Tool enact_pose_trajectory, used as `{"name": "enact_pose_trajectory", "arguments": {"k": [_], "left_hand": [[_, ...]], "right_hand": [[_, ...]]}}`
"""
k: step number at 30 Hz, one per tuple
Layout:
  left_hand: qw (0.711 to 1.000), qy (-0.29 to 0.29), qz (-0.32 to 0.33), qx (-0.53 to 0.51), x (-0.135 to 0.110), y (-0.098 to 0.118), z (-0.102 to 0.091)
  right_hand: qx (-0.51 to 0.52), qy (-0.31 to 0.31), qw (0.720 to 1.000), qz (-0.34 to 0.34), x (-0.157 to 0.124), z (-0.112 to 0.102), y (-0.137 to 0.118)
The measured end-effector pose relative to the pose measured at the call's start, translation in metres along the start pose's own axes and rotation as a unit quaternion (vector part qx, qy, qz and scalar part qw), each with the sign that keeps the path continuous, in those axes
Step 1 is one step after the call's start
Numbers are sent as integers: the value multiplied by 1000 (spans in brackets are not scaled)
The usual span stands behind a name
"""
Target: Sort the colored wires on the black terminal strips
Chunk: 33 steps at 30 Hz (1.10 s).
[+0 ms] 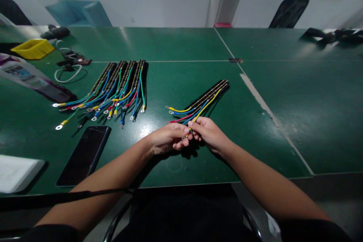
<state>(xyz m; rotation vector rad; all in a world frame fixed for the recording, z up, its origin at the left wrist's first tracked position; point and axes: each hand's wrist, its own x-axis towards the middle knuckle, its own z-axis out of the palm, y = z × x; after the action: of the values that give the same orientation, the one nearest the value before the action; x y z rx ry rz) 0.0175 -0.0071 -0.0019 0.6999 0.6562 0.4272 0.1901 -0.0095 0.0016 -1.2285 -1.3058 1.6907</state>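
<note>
Right in front of me on the green table (181,170) lies a black terminal strip (211,94) with metal contacts, tilted up to the right. Yellow, blue and red wires with ring terminals run from it toward me. My left hand (174,137) pinches the end of a yellow wire (208,105) near its ring terminal. Close beside it, my right hand (208,130) grips the same yellow wire between thumb and finger. A yellow and a blue wire stick out free to the left, their ring terminals (171,112) bare. The fingers partly hide the held wire end.
Several similar wired strips (127,77) lie in a row to the left. Nearer me are a dark phone (85,155) and a white box (18,172). Farther left stand a printed package (34,77), a yellow bin (34,49) and a white cable (68,79).
</note>
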Motion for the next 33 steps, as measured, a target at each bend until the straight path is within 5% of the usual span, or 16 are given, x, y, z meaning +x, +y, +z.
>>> {"name": "enact_pose_trajectory", "arguments": {"k": [33], "left_hand": [[1000, -13, 0, -8, 0, -1, 0]], "right_hand": [[-9, 2, 1000, 5, 0, 0, -1]]}}
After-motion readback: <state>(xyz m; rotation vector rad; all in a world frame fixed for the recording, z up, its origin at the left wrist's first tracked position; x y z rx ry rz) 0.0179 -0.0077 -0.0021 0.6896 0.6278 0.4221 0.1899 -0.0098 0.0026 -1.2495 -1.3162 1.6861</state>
